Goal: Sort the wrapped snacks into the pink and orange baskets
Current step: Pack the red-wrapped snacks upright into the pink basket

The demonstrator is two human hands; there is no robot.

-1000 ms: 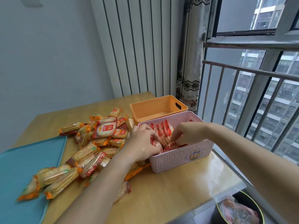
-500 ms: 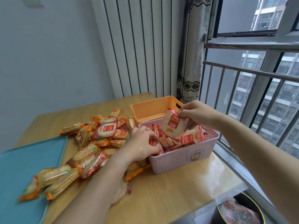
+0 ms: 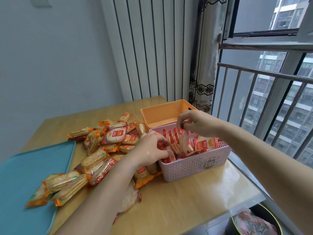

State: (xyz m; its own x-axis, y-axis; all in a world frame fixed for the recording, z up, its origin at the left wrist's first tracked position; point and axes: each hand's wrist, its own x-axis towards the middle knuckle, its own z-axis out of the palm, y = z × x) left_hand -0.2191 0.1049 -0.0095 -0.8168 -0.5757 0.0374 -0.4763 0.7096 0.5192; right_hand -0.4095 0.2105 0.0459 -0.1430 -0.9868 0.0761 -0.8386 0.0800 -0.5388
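Note:
A pink basket (image 3: 194, 168) stands on the wooden table, holding a row of red-wrapped snacks set on edge. My right hand (image 3: 194, 122) hovers over the basket and pinches the top of one red-wrapped snack (image 3: 183, 143) standing in the row. At the basket's near left corner, my left hand (image 3: 152, 150) presses against the upright packets, fingers curled on them. The orange basket (image 3: 162, 112) sits just behind the pink one and looks empty. A heap of orange-wrapped and red-wrapped snacks (image 3: 101, 150) lies to the left.
A teal tray (image 3: 22, 175) covers the table's left front, with a few packets overlapping its edge. A bin with a bag (image 3: 254, 223) stands on the floor at the lower right. The window railing runs along the right side.
My right hand lifted a red-wrapped snack out of the pink basket, then lowered it back into the row on edge. The left hand stayed at the basket's near left corner.

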